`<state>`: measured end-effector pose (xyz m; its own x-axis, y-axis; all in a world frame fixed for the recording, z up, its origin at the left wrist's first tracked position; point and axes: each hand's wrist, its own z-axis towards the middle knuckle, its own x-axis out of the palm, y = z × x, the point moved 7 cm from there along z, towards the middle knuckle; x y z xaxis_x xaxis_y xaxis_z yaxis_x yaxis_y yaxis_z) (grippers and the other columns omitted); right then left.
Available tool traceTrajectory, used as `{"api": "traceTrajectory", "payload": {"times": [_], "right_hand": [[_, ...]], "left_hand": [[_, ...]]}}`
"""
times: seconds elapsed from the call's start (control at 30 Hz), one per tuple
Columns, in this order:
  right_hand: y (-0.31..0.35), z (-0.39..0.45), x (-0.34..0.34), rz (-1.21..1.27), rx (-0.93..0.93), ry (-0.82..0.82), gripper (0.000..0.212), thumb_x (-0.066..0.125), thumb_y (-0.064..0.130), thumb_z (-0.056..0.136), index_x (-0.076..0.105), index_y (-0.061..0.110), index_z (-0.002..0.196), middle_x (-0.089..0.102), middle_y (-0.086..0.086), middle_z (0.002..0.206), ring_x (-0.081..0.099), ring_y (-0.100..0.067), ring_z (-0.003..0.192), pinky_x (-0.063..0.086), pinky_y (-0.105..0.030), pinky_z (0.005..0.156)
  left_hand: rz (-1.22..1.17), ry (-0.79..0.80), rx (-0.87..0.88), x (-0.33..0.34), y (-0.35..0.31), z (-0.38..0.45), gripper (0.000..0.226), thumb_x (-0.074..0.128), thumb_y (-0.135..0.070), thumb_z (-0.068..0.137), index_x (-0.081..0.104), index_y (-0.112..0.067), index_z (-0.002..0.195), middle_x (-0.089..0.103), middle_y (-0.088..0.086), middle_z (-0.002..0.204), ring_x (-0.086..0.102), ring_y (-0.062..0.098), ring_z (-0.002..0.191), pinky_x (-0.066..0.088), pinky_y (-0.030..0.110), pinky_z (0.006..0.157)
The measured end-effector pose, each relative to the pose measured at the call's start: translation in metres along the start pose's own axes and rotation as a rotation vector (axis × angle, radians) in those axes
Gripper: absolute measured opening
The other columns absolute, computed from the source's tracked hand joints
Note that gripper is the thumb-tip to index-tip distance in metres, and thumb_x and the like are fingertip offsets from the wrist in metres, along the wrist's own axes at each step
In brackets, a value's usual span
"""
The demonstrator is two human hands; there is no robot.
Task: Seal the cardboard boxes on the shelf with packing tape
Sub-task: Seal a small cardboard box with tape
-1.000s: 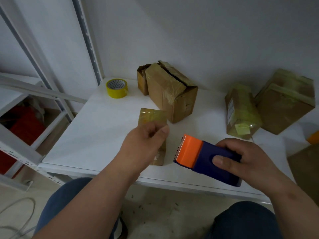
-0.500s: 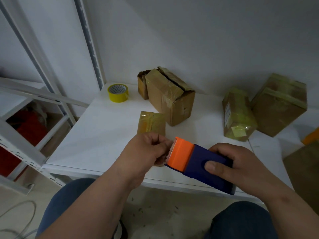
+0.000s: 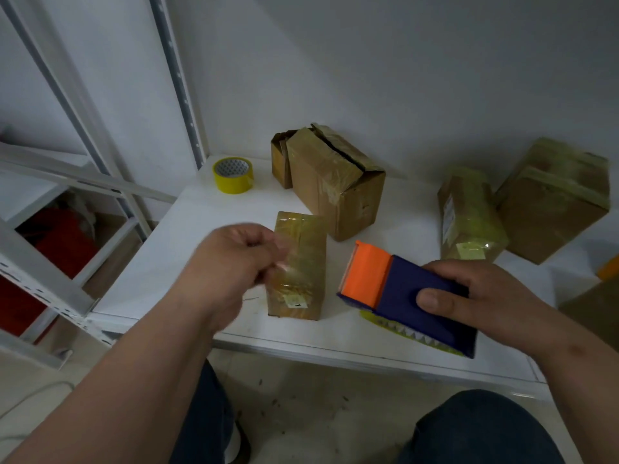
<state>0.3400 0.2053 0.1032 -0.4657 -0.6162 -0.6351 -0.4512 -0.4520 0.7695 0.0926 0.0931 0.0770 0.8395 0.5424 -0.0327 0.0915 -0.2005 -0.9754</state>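
A small tape-wrapped box (image 3: 298,266) lies near the front of the white shelf (image 3: 187,249). My left hand (image 3: 231,266) hovers just left of it, blurred, fingers pinched on what looks like a strip of clear tape (image 3: 281,252). My right hand (image 3: 479,296) grips a blue tape dispenser (image 3: 402,293) with an orange head, to the right of that box. Behind stands a larger box (image 3: 338,185) with a dark gap along its top flaps, and a smaller box (image 3: 279,162) beside it. Two more taped boxes (image 3: 469,216) (image 3: 552,199) lean at the right.
A yellow tape roll (image 3: 232,175) sits at the shelf's back left corner. Metal shelf uprights (image 3: 177,82) and a lower rack with a red object (image 3: 63,242) are on the left. An orange object (image 3: 609,267) and another cardboard box (image 3: 596,306) show at the right edge.
My left hand went from the dispenser's orange head to the left, pinched fingers drawing away from it. The dispenser shifted slightly right, uncovering the small box.
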Motion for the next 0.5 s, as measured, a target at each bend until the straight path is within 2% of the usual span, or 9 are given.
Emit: {"api": "traceTrajectory", "payload": {"times": [0.1,0.23,0.27,0.33,0.43,0.5], "right_hand": [[-0.006,-0.001,-0.012,-0.039,0.012,0.004,0.062,0.056,0.087,0.055,0.071,0.033,0.083,0.070,-0.004,0.075,0.065,-0.013,0.062,0.045,-0.019,0.055],[-0.011,0.007,-0.018,-0.074,0.071,-0.008,0.025,0.066,0.055,0.080,0.073,0.032,0.076,0.070,0.002,0.070,0.063,-0.008,0.057,0.042,-0.011,0.051],[-0.012,0.011,-0.018,-0.097,0.097,0.009,0.024,0.065,0.051,0.078,0.074,0.029,0.077,0.070,0.003,0.069,0.062,-0.007,0.056,0.041,-0.011,0.050],[-0.018,0.021,-0.016,-0.178,0.146,0.046,0.035,0.062,0.054,0.069,0.073,0.023,0.080,0.069,0.004,0.068,0.062,-0.006,0.056,0.042,-0.012,0.050],[-0.028,0.037,-0.017,-0.288,0.220,0.063,0.039,0.063,0.058,0.072,0.072,0.022,0.084,0.069,0.003,0.071,0.064,-0.007,0.065,0.043,-0.014,0.053],[-0.030,0.047,-0.017,-0.331,0.235,0.074,0.046,0.059,0.063,0.069,0.072,0.022,0.085,0.070,0.002,0.076,0.065,-0.010,0.068,0.044,-0.021,0.058]], "left_hand": [[-0.043,-0.135,0.010,-0.035,-0.009,0.014,0.018,0.062,-0.004,0.089,0.069,-0.009,0.074,0.065,0.004,0.065,0.052,0.010,0.058,0.047,0.017,0.052],[0.000,-0.120,-0.022,-0.052,-0.004,0.027,0.012,0.066,-0.014,0.089,0.072,-0.010,0.080,0.064,-0.001,0.059,0.050,0.006,0.050,0.048,0.017,0.050],[0.007,-0.113,-0.042,-0.050,0.000,0.030,0.012,0.066,-0.015,0.089,0.072,-0.009,0.081,0.064,-0.001,0.060,0.049,0.006,0.049,0.047,0.018,0.050],[0.022,-0.111,-0.095,-0.047,0.012,0.034,0.012,0.066,-0.015,0.089,0.072,-0.008,0.082,0.065,0.001,0.062,0.049,0.006,0.049,0.047,0.017,0.050],[0.037,-0.137,-0.147,-0.045,0.031,0.041,0.011,0.068,-0.014,0.088,0.072,-0.007,0.081,0.066,0.004,0.066,0.050,0.006,0.051,0.046,0.016,0.048],[0.027,-0.164,-0.167,-0.044,0.043,0.043,0.011,0.069,-0.014,0.089,0.073,-0.007,0.082,0.066,0.005,0.066,0.052,0.009,0.055,0.047,0.017,0.050]]}}
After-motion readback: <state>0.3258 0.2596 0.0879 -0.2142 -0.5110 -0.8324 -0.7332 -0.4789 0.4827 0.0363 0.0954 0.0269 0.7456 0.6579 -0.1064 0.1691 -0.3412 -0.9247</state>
